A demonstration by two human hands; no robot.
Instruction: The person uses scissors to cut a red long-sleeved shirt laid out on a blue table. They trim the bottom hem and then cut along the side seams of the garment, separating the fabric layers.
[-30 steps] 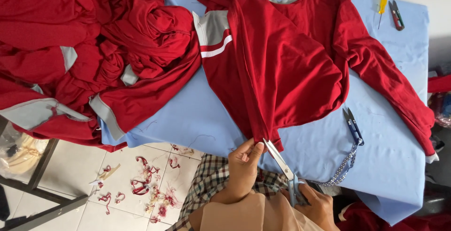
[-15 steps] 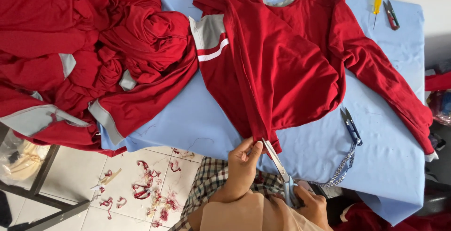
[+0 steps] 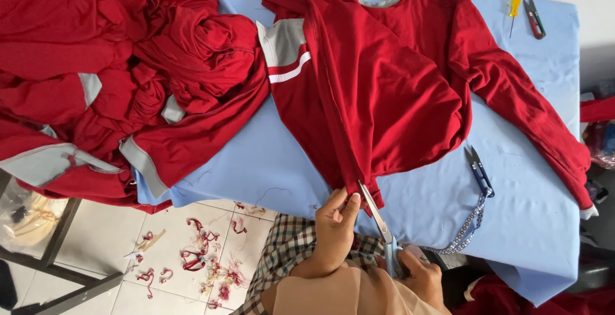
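A red long-sleeved shirt with grey and white trim lies spread on the light blue table cover. My left hand pinches the shirt's lower hem at the near table edge. My right hand holds a pair of scissors; their blades point up to the hem, right beside my left fingers. Part of my right hand is hidden behind my sleeve.
A heap of red garments covers the table's left side. Small blue thread snips on a chain lie right of the shirt. A yellow-handled tool and red snips sit at the far right corner. Red scraps litter the tiled floor.
The hands and scissors stay at the hem, with the scissor blades a little closer to the cloth. The view has shifted slightly.
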